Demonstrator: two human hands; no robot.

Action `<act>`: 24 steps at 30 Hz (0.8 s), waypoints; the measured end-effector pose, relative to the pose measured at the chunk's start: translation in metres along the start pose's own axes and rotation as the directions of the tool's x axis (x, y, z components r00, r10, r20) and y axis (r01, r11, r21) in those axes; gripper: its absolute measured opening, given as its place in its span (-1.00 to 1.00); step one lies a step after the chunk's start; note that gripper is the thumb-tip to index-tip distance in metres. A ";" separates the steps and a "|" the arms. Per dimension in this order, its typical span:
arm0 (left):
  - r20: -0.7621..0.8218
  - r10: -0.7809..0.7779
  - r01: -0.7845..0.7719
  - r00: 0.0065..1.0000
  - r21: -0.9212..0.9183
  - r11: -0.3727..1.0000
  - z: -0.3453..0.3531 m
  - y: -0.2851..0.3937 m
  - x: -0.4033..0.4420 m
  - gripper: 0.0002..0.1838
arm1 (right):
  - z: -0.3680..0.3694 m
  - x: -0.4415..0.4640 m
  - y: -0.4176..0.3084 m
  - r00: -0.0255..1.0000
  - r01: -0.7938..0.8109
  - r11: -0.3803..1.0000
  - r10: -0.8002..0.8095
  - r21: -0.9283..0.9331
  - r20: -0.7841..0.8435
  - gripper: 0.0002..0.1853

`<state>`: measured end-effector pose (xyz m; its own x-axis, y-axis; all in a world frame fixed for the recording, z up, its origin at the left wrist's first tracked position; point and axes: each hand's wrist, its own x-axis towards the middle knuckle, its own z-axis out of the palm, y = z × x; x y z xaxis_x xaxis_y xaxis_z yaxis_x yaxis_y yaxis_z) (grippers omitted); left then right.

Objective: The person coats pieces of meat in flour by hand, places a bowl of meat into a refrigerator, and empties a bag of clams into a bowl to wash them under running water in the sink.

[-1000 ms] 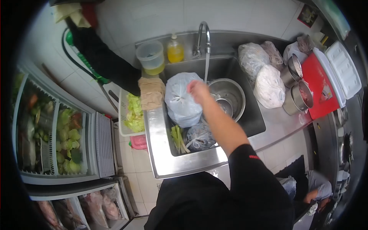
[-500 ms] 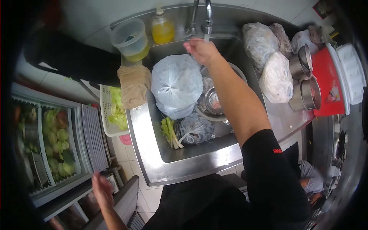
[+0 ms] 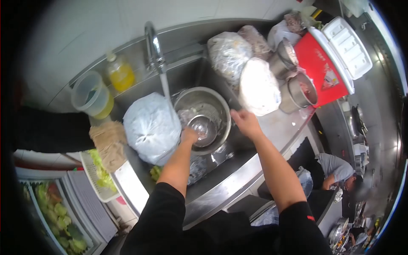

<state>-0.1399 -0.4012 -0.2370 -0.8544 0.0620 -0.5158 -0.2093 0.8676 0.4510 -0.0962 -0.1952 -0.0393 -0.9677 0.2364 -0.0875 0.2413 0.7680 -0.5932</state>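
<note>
Left hand (image 3: 190, 135) at small bowl's (image 3: 212, 135) eight o'clock, right hand (image 3: 247, 123) by basin's (image 3: 219, 111) three; grips unclear. Bowl nested, likely containing splashes

Mid-frame, the left hand (image 3: 190, 135) is at a small bowl (image 3: 204, 131) inside a metal basin (image 3: 213, 100); the right hand (image 3: 247, 123) is at the basin's right side.

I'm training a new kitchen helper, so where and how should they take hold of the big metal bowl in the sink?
Probably best by the right rim of the big metal bowl, coming from the right, thumb inside and fingers outside. It sits open side up, and the right hand is beside that rim. On the left, the tied bag crowds the bowl.
</note>
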 end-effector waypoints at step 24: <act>-0.007 0.093 -0.077 0.996 -0.628 0.775 -0.204 -0.065 -0.077 -0.43 | 0.127 -0.023 -0.114 0.549 0.706 0.687 -0.375 -0.174 0.747 -0.35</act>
<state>-0.1576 -0.5634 -0.0784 -0.8735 0.1388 -0.4667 -0.3952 0.3578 0.8460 -0.1103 -0.3640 -0.0709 -0.6767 -0.6027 -0.4229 -0.5047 0.7979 -0.3297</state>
